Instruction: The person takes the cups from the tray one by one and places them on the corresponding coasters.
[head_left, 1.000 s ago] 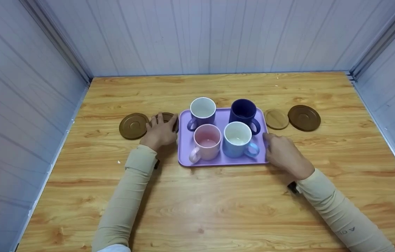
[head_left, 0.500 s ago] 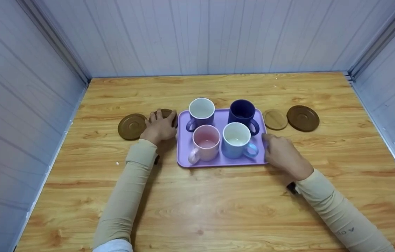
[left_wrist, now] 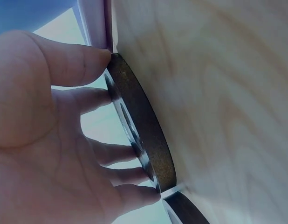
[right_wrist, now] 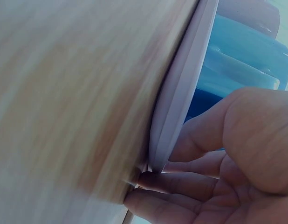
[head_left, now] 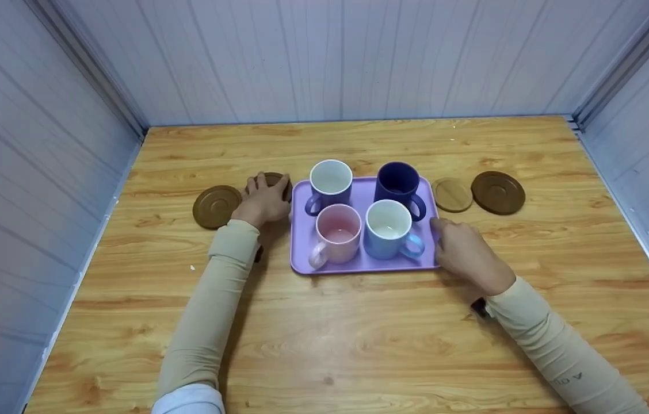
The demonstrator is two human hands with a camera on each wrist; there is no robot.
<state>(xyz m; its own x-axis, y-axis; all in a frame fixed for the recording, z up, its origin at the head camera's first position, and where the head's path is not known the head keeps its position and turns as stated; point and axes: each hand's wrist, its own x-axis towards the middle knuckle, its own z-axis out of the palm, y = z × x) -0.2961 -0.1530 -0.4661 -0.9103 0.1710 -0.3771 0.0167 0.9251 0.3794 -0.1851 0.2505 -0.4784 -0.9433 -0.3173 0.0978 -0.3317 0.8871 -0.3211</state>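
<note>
A lilac tray [head_left: 324,269] bears a mug with a white inside and dark outside [head_left: 331,178], a navy mug [head_left: 397,177], a pink mug [head_left: 339,236] and a light blue mug [head_left: 386,241]. My left hand [head_left: 264,202] spreads over a brown coaster [head_left: 271,179] beside the tray's left edge; in the left wrist view the thumb and fingertips touch this coaster [left_wrist: 144,126] along its upper edge. At the tray's right edge, my right hand [head_left: 465,250] holds the rim, with the thumb over the tray's wall [right_wrist: 181,88] in the right wrist view.
Another brown coaster [head_left: 217,207] lies left of my left hand. Right of the tray are a lighter wooden coaster [head_left: 453,195] and a dark brown coaster [head_left: 498,192]. Pale panels [head_left: 324,63] enclose the wooden table [head_left: 324,333] at the back and both sides.
My left hand and the coaster under it have slid a little away from me, along the tray's left edge. The right hand, tray and mugs look unmoved.
</note>
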